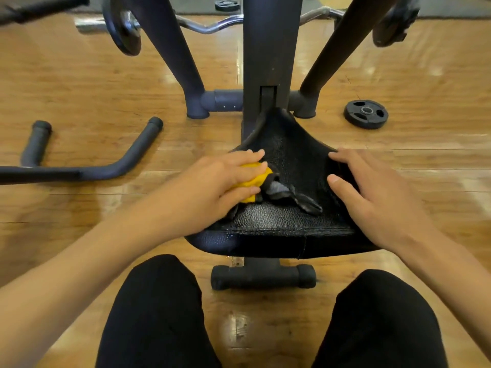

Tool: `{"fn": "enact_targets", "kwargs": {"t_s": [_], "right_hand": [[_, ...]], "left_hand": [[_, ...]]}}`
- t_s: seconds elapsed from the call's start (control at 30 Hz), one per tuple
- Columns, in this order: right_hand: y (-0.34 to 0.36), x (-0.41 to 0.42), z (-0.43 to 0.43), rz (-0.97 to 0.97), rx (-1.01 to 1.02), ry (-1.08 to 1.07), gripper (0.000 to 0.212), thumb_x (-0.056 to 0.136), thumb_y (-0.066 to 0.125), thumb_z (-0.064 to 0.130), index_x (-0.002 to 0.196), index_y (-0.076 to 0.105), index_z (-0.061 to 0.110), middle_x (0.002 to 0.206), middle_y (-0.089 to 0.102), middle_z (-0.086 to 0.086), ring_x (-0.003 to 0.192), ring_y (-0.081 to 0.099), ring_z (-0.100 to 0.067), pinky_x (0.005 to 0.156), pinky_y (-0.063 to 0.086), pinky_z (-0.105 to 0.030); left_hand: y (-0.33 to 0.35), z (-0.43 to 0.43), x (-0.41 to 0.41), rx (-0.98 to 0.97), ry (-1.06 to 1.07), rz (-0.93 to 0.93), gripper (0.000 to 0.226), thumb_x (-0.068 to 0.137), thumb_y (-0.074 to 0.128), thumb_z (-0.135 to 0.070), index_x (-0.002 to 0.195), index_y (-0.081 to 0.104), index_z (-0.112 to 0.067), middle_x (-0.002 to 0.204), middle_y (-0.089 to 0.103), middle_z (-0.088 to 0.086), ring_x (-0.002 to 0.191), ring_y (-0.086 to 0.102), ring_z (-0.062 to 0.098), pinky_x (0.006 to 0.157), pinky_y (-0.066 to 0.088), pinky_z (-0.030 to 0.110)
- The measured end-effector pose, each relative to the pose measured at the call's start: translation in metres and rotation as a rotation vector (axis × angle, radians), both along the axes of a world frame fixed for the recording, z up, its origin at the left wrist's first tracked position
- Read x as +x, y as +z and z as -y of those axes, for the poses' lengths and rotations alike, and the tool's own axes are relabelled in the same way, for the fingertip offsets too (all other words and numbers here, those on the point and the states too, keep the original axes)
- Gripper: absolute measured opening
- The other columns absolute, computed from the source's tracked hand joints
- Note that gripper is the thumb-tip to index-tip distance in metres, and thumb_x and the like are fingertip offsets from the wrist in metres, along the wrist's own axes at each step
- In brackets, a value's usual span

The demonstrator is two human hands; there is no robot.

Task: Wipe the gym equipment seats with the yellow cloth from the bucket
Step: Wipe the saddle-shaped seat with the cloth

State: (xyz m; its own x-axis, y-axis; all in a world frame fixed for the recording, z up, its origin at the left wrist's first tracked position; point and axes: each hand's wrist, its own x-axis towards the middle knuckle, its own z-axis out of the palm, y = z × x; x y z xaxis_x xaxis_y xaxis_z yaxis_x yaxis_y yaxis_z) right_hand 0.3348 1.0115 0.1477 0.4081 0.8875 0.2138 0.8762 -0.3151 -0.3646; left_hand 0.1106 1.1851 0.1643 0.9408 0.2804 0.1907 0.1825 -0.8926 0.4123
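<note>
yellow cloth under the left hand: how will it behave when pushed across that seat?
Likely floppy and light: the yellow cloth sits bunched in the left hand, so it should crumple rather than slide flat. It may snag on the torn flap sticking up from the pebbled seat beside it.

Warm, even indoor light fills the scene. The glossy floor throws back pale streaks of glare, and the seat shines along its front edge. The left hand is slightly blurred; the plate top right is soft. Wide-angle bending curves the edges.
</note>
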Motion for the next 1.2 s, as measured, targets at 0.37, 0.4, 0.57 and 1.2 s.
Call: {"fn": "enact_targets", "kwargs": {"t_s": [0.37,0.4,0.57,1.2], "right_hand": [[0.027,-0.016,-0.011,0.195,-0.215,0.035,0.068,0.092,0.035,0.058,0.151,0.04,0.025,0.154,0.04,0.003,0.14,0.036,-0.02,0.111,0.036,-0.037],[0.029,-0.021,-0.014,0.206,-0.2,0.043,0.069,0.091,0.033,0.06,0.151,0.041,0.026,0.154,0.041,0.003,0.141,0.036,-0.018,0.112,0.035,-0.036],[0.017,-0.052,-0.024,0.191,-0.208,0.035,0.09,0.083,0.015,0.073,0.154,0.037,0.023,0.162,0.031,0.004,0.15,0.024,-0.016,0.119,0.026,-0.037],[0.013,-0.055,-0.025,0.247,-0.234,0.042,0.081,0.092,0.021,0.07,0.154,0.038,0.021,0.155,0.039,0.002,0.142,0.034,-0.023,0.109,0.037,-0.046]], "left_hand": [[-0.015,-0.019,0.046,0.005,0.199,0.091,0.042,0.101,0.061,-0.027,0.141,0.061,-0.016,0.128,0.045,0.009,0.12,0.051,0.029,0.102,0.041,0.035],[-0.014,-0.015,0.04,0.005,0.226,0.111,0.04,0.1,0.063,-0.028,0.139,0.063,-0.019,0.117,0.043,0.004,0.112,0.051,0.027,0.096,0.043,0.038],[-0.011,0.0,0.005,-0.026,0.204,0.144,0.035,0.098,0.064,-0.025,0.132,0.068,-0.016,0.119,0.058,0.006,0.107,0.058,0.026,0.093,0.044,0.041],[-0.023,-0.091,0.03,-0.511,0.144,0.064,0.021,0.094,0.073,-0.016,0.112,0.078,-0.025,0.067,0.067,-0.017,0.055,0.052,-0.008,0.056,0.041,0.013]]}}
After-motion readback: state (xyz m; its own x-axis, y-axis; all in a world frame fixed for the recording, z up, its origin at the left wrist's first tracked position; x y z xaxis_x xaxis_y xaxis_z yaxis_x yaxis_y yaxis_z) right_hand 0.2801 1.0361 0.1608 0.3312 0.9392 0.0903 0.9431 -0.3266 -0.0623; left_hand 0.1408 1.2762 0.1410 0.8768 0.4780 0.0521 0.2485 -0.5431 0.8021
